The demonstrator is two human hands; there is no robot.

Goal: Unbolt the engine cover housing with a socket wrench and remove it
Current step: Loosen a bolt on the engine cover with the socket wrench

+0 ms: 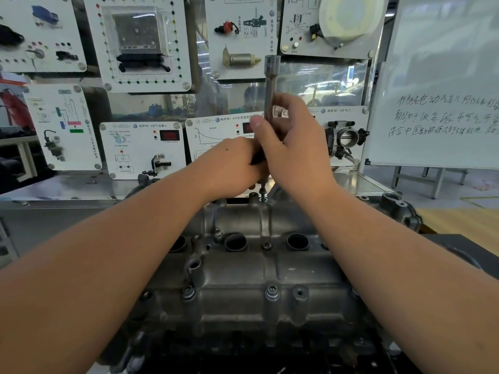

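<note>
Head view, looking forward and down over a grey cast engine cover housing (259, 271) filling the near centre of the scene. Right hand (294, 147) raised above the housing's far edge, fingers and thumb curled round the chrome shaft of a socket wrench (270, 90) standing upright, its open socket end topmost against the display panels. Left hand (235, 166) just left of the right and touching it, fingers wrapped round the tool's dark lower part. Below both hands, a thin bit or bolt (262, 191) standing over a hole at the far edge of the housing; too small to tell whether threaded in or merely resting. On the housing's top, 3 round dark wells (235, 242) in a row across the middle, the leftmost partly hidden by the left forearm. Along the near edge, 2 bolts (272, 291) seated in their bosses, 1 further fastener in the centre between 2 wells. Both forearms crossing the housing's left and right flanks, leaving the middle strip uncovered. Far side bounded by a steel bench ledge (81, 188) and a wall of white training panels (140, 41) close behind the tool. Whiteboard (442, 76) with handwriting at far right, open floor beyond the bench's right edge. Throttle body (347, 137) mounted on a panel just right of the right hand.
</note>
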